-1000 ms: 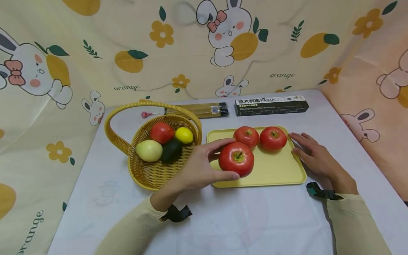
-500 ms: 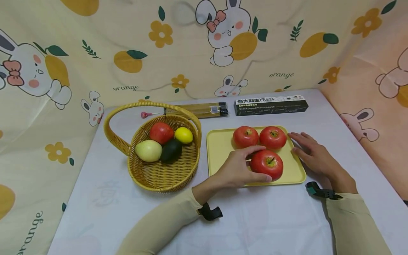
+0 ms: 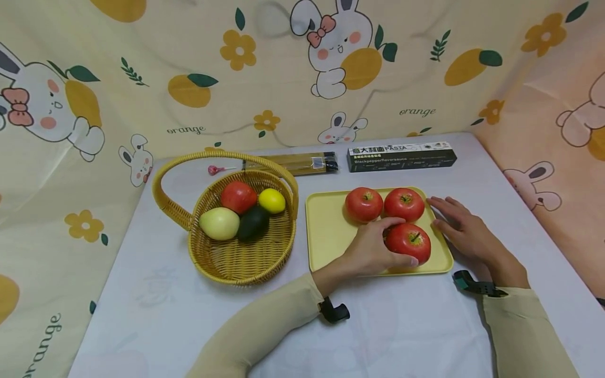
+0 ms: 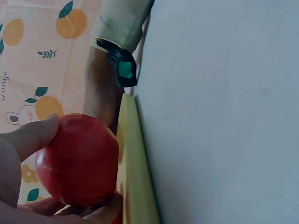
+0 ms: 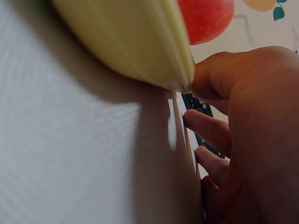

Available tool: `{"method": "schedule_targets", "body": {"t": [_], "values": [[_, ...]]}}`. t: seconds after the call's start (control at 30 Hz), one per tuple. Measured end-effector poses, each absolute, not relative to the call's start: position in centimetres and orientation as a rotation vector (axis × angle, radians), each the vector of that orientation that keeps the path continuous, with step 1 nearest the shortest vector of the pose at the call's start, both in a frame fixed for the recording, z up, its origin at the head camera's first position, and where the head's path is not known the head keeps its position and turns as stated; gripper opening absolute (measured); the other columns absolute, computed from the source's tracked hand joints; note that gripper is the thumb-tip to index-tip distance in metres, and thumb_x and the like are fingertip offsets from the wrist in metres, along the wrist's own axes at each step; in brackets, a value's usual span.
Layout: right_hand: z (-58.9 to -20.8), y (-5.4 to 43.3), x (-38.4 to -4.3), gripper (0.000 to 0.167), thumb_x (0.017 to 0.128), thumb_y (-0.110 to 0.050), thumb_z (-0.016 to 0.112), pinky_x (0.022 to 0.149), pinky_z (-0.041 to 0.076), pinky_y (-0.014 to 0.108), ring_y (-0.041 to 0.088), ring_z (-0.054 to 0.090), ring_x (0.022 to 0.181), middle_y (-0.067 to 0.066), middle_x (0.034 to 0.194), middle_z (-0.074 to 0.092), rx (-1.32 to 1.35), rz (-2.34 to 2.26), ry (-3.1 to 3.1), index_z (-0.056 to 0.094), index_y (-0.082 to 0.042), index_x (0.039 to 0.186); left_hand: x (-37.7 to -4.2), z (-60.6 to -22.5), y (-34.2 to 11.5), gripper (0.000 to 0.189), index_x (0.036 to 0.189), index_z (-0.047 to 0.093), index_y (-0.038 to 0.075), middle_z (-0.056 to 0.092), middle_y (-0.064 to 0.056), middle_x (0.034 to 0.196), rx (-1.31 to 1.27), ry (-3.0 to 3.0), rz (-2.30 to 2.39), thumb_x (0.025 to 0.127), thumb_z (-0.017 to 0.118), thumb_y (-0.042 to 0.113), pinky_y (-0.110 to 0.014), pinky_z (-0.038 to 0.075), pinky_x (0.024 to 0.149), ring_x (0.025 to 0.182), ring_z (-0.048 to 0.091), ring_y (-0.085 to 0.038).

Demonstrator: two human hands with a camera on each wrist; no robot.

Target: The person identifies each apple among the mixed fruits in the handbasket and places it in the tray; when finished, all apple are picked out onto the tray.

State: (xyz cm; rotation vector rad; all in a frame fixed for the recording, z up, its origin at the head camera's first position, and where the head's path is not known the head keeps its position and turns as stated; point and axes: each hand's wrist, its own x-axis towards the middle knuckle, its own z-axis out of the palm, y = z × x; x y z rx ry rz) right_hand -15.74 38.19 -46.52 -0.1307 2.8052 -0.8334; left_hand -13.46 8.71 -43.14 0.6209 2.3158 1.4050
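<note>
Pinching foremost red apple (image 3: 410,244) by its sides, fingers and thumb of left hand (image 3: 371,249) hold it over yellow tray (image 3: 326,236), center right of frame; contact with tray uncertain. Right hand (image 3: 468,233) at tray's right edge, fingers loosely spread. Apple probably firm, fairly light, smooth, somewhat slippery; best grip: opposite flanks at widest girth, stem clear.

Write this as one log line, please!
left hand: grips red apple; right hand: at edge of yellow tray; two other apples: on tray; basket: four fruits inside
</note>
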Motion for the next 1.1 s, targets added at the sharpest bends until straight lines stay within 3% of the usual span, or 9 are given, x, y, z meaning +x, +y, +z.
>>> {"method": "schedule_targets", "body": {"t": [0.7,0.97,1.1], "values": [[-46.6,38.0,-15.7,0.071,0.113,-0.04,0.059,0.107,0.024,0.095,0.053,0.002,0.168,0.029,0.176,0.028,-0.158,-0.873,2.815,0.03,-0.021,0.175,-14.1,-43.3,9.7,0.086,0.159,0.055,0.02,0.067,0.007,0.143,0.716,2.476,1.138,0.086,0.094,0.045,-0.023,0.056,0.104,0.133,0.057,-0.01],[-46.7,38.0,-15.7,0.072,0.112,-0.041,0.059,0.105,0.027,0.095,0.053,0.002,0.168,0.028,0.177,0.028,-0.148,-0.849,2.814,0.029,-0.022,0.175,-13.1,-40.9,6.5,0.084,0.157,0.059,0.014,0.075,0.004,0.135,0.862,2.471,1.096,0.087,0.093,0.045,-0.014,0.054,0.095,0.121,0.069,-0.011],[-46.8,38.1,-15.7,0.072,0.112,-0.041,0.059,0.105,0.026,0.095,0.053,0.0,0.168,0.028,0.177,0.027,-0.143,-0.852,2.814,0.028,-0.022,0.175,-12.1,-38.6,3.9,0.079,0.156,0.06,0.015,0.071,0.003,0.146,0.894,2.336,1.217,0.088,0.093,0.038,-0.018,0.056,0.102,0.129,0.069,-0.013]]}}
